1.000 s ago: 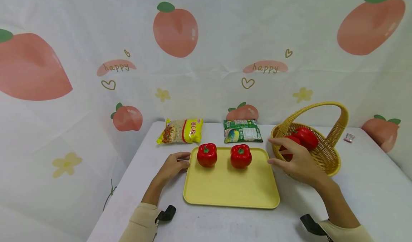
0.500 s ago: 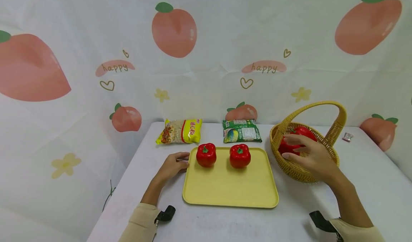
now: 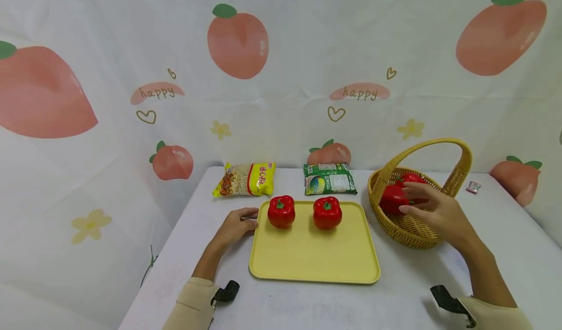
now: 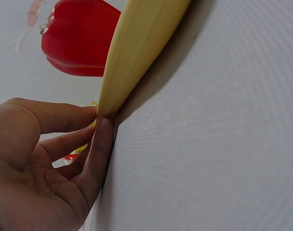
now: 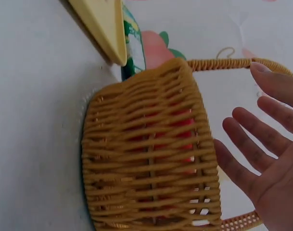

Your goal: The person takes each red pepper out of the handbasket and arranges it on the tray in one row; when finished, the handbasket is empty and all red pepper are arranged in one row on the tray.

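My left hand is at the left edge of a yellow tray. In the left wrist view, its thumb and fingertips pinch the tray's rim. Two red bell peppers stand side by side on the tray's far half. Over the right side of a wicker basket, my right hand hovers with spread fingers and holds nothing. Inside the basket lie two more red bell peppers, the farther one partly hidden. The right wrist view shows the open palm beside the basket's rim.
Behind the tray lie a yellow food packet and a green packet. The basket's tall handle arches above it. A small wrapped piece lies right of the basket. A printed curtain closes off the back.
My right hand has moved rightward, from beside the tray's right edge to over the basket's right side, uncovering more of the nearer pepper there. The left hand keeps its place.
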Tool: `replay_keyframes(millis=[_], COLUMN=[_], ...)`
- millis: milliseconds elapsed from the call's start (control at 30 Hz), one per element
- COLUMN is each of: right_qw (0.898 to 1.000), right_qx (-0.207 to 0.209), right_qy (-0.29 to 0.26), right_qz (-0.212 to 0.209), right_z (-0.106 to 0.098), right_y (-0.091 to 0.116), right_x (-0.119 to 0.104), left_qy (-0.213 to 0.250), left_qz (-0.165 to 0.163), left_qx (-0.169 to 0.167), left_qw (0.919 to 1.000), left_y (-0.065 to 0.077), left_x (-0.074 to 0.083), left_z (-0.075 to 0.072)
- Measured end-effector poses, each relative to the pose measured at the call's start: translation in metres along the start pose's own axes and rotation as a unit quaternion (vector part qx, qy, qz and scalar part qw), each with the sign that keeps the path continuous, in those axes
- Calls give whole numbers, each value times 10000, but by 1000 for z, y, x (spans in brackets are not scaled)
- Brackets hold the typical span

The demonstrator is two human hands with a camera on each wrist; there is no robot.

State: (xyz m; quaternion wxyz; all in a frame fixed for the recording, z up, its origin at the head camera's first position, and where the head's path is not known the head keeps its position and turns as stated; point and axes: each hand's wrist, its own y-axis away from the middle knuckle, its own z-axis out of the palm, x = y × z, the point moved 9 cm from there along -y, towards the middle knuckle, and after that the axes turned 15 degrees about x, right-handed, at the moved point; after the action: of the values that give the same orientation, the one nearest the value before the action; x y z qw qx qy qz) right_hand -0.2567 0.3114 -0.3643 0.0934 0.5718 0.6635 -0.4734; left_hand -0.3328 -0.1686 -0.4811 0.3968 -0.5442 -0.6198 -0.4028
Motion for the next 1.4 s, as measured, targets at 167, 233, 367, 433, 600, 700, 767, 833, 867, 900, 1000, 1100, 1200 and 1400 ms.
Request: replay_keyframes(millis=[167, 233, 367, 433, 600, 700, 767, 833, 867, 900, 1000, 1100, 1200, 1400], right_qw=[9996, 9991, 9984, 9979, 9974, 9978, 9975, 9965, 9957, 9946, 9909, 9875, 9841, 9780], right_qx=[-90, -152, -282, -357, -460, -500, -576, -688, -760, -843, -1098, -1354, -1565, -1879], right_qy=[75, 131, 197, 233, 298, 218, 208, 284, 340, 396, 526, 491, 466, 368], right_qz=[238, 365, 458, 483, 468, 368, 348, 387, 417, 463, 576, 644, 701, 828], right_z=[-4, -7, -11, -12, -13, -13, -13, -11, -10, -8, -3, 3, 9, 18], right_y=[-6, -9, -18, -24, -40, -51, -56, -62, -65, -67, -73, -76, -78, -80], right_x=[8, 11, 15, 17, 23, 23, 24, 26, 27, 29, 34, 37, 40, 44], left_qy=[27, 40, 7, -19, -66, -90, -77, -50, -32, -20, 1, 10, 27, 52], left_qz=[-28, -41, -40, -36, -10, -4, -16, -28, -35, -40, -29, -20, -25, -16], left_qx=[6, 8, 25, 45, 45, 34, 41, 45, 48, 55, 50, 49, 41, 30], left_qw=[10000, 10000, 10000, 10000, 10000, 10000, 10000, 10000, 10000, 10000, 10000, 10000, 10000, 10000], left_y=[-1, 0, 0, 1, 2, 1, 1, 1, 1, 1, 1, 2, 1, 0], left_x=[-2, -2, -2, -1, -1, -1, -2, -2, -2, -1, -1, 0, -1, 0], left_z=[-1, -1, -1, -2, -2, -2, -2, -2, -2, -1, -1, 0, 0, 0])
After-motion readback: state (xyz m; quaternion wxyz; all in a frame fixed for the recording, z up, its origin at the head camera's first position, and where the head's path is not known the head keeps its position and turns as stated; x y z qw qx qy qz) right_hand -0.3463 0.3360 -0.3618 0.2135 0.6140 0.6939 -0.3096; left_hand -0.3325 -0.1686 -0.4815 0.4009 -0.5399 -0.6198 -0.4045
